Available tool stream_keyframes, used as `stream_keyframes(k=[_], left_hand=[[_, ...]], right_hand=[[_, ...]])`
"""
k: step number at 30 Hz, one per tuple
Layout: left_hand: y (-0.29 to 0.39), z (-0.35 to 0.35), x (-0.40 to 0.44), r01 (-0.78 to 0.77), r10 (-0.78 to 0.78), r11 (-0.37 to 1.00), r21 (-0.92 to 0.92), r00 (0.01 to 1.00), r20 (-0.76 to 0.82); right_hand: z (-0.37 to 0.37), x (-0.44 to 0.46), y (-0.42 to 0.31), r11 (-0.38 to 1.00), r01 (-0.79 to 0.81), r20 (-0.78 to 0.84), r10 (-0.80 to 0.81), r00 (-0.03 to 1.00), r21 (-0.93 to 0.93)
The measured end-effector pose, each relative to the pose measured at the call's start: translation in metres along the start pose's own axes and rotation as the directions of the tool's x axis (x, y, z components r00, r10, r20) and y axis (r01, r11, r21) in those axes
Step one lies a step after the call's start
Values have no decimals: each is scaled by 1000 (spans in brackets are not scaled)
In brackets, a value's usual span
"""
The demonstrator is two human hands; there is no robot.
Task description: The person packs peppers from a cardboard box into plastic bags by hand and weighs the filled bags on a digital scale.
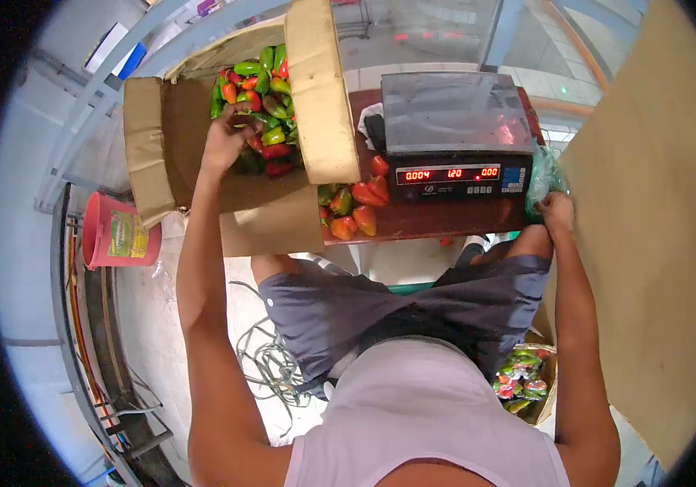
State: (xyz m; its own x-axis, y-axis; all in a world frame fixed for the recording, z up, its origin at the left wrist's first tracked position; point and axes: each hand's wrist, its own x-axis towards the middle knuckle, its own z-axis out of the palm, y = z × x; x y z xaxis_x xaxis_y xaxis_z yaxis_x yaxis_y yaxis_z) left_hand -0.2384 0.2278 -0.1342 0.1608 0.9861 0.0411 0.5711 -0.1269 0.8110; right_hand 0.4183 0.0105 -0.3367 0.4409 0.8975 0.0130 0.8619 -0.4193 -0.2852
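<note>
Inside a tilted cardboard box (pixel 309 97), my left hand (pixel 226 138) reaches among red and green peppers (pixel 271 101). Its thumb and fingers are apart at the edge of the pile; no pepper is plainly held. My right hand (pixel 557 211) is closed on the lower edge of a greenish plastic bag (pixel 544 180) at the right end of the dark red table (pixel 462 217). What is inside the bag cannot be made out. Several orange-red peppers (pixel 362 211) lie on the table between the box and a digital scale (pixel 458 134) with lit red digits.
A large cardboard panel (pixel 657 219) stands close on my right. By my right hip, a box (pixel 544 402) contains bagged peppers (pixel 521 377). A pink bucket (pixel 121 231) and a tangled cord (pixel 275 365) are on the left.
</note>
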Motion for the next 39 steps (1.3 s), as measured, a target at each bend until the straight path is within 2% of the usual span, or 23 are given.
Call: stream_keyframes(k=[3, 5, 8, 9, 11, 12, 14, 17, 18, 21, 23, 24, 25, 26, 27, 28, 31, 32, 33, 34, 35, 36, 39], left_hand=[[47, 9, -46, -135, 122, 973, -187, 989, -79], [67, 14, -74, -195, 181, 964, -182, 979, -92], [88, 19, -111, -263, 244, 928, -263, 964, -103], [93, 23, -121, -278, 258, 910, -308, 960, -105], [106, 26, -142, -313, 285, 895, -319, 950, -131], [114, 27, -153, -273, 241, 907, -319, 961, -137], [124, 31, -168, -336, 299, 877, -343, 941, -158], [144, 49, -191, -382, 320, 850, -362, 921, -221], [152, 59, -199, -386, 313, 834, -395, 919, -238], [180, 97, -218, -417, 356, 742, -525, 909, -218], [183, 130, -215, -483, 468, 749, -453, 870, -153], [187, 144, -216, -347, 400, 782, -518, 917, -12], [190, 165, -213, -404, 467, 716, -569, 884, -40], [191, 178, -212, -416, 501, 737, -533, 865, 18], [206, 190, -215, -490, 521, 750, -445, 852, -61], [217, 196, -216, -551, 542, 757, -350, 830, -134], [220, 194, -197, -665, 648, 738, -116, 746, -155], [222, 187, -191, -714, 705, 681, -161, 699, -116], [211, 183, -186, -584, 627, 746, -322, 778, 42], [196, 181, -181, -418, 548, 789, -450, 810, 210], [188, 180, -179, -226, 474, 811, -540, 794, 379], [197, 175, -188, -141, 414, 761, -634, 858, 305], [178, 165, -193, 177, 216, 741, -648, 851, 480]], right_hand=[[-4, -10, -4, 994, 98, -70, -94, 993, 53], [10, -9, 10, 979, 143, -128, -125, 984, 145], [-21, -31, -9, 975, -59, -74, 76, 994, 213], [-12, -36, 1, 959, -61, -157, 108, 982, 278], [-18, -54, -5, 930, -59, -205, 142, 968, 364], [-17, -63, -5, 891, -30, -238, 154, 959, 454], [-13, -77, -5, 785, 48, -301, 179, 937, 617], [-29, -96, -18, 432, 245, -391, 290, 874, 868], [-45, -103, -31, 459, 322, -474, 265, 840, 828], [-102, -120, -84, 208, 414, -460, 289, 840, 886], [-122, -124, -110, 187, 491, -520, 163, 839, 851], [-130, -127, -125, 172, 527, -547, 97, 832, 832], [-138, -131, -139, 84, 480, -482, 3, 876, 873], [-146, -139, -152, 8, 417, -415, -99, 905, 909], [-155, -147, -165, -56, 340, -344, -206, 916, 939], [-166, -158, -180, 100, 319, -302, -155, 941, 943], [-183, -164, -194, 318, 331, -213, -353, 911, 889], [-185, -165, -197, 330, 353, -213, -391, 895, 875], [-191, -166, -198, 381, 327, -150, -426, 892, 865], [-201, -168, -200, 430, 308, -87, -460, 884, 849], [-207, -167, -200, 478, 293, -27, -489, 872, 828], [-211, -164, -194, 565, 272, 72, -512, 856, 779], [-208, -166, -196, 481, 294, 38, -567, 823, 826]])
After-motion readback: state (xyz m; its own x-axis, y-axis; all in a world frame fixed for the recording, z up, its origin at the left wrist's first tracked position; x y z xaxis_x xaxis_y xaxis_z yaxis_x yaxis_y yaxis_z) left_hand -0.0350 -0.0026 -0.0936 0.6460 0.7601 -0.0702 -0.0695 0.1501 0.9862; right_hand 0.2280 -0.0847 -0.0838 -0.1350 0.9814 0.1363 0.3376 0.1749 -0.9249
